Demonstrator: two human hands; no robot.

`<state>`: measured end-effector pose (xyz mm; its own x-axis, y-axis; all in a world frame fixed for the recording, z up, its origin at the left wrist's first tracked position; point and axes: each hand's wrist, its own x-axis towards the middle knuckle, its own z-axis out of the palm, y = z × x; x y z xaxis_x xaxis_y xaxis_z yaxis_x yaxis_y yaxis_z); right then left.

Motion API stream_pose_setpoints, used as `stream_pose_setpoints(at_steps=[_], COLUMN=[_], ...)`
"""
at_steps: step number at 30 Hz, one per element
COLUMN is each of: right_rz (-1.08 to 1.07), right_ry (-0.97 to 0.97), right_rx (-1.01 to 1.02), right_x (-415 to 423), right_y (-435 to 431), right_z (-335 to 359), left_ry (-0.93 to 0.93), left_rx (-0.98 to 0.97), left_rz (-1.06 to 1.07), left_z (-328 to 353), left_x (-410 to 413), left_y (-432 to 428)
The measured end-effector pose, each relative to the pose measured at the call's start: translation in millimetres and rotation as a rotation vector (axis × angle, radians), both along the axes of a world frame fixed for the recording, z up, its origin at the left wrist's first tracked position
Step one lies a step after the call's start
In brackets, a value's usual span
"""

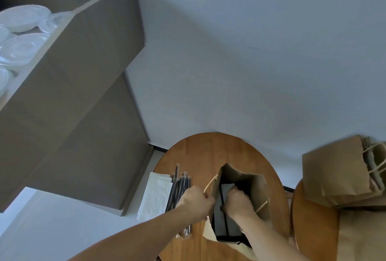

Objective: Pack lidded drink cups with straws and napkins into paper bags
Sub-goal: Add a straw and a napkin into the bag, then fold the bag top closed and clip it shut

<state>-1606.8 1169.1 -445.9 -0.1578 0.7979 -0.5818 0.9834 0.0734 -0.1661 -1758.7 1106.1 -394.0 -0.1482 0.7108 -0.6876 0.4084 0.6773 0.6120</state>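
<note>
An open brown paper bag (258, 187) stands on the round wooden table (200, 152). My left hand (194, 203) grips its left rim beside the rope handle. My right hand (239, 202) reaches into the bag's mouth, fingers curled round a black straw (225, 222) that stands inside. Something pale grey (226, 188), possibly a napkin, lies in the bag against that hand. What sits deeper in the bag is hidden. A bundle of wrapped black straws (178, 185) and a stack of white napkins (155, 196) lie on the table to the left.
Flat paper bags (334, 169) are piled on a second wooden table (311, 229) at the right. A large cardboard box (87, 56) at the upper left holds clear plastic lids (20, 18). A second box (89, 152) sits below it. A white wall is behind.
</note>
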Motion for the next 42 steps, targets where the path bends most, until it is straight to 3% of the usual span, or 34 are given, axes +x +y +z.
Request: stream_pose_setpoints(at_steps=[4,7,11,13,16,23,29,33,35,39,42], right_rz=[0.091,0.088,-0.249,-0.467,-0.61,-0.608,-0.683,-0.556,-0.34,0.057,0.264], right_ry=[0.077,0.152,0.507,0.664,0.688,0.623,0.834,0.897,0.798,0.59,0.459], right_rx=[0.011,0.184,0.316,0.259,0.073,-0.349,-0.474,-0.374,-0.168,0.265,0.437], right_x=[7.8,23.8,49.1,60.6,73.9,71.0,57.1,58.2,66.3,87.9,96.3], right_y=[3.8,4.1,2.6,5.4,1.4,-20.7,-27.9,-31.2,-24.4,-4.6,11.9], right_z=[41.0,72.2,94.3,94.8,88.1,61.8,58.8,58.2,56.9,59.3,60.4], left_ry=[0.019,-0.005,-0.021,-0.032,-0.033,-0.105,-0.124,0.283,0.431,0.479,0.523], left_rx=[0.018,0.027,0.035,0.028,0.022,0.002,-0.072,0.008,0.045,0.136,0.167], left_rz=[-0.021,-0.035,-0.118,-0.175,-0.239,-0.247,-0.299,-0.336,-0.371,-0.36,-0.4], left_z=[4.3,7.6,7.0,6.4,4.5,9.1,11.1,9.6,11.2,15.1,13.4], left_x=[5.6,11.7,20.2,24.9,33.6,56.7,71.7,84.8,86.5,76.5,65.5], left_y=[3.8,5.7,4.3,1.8,-2.8,-8.5,-15.0,-11.4,-7.4,1.0,9.3])
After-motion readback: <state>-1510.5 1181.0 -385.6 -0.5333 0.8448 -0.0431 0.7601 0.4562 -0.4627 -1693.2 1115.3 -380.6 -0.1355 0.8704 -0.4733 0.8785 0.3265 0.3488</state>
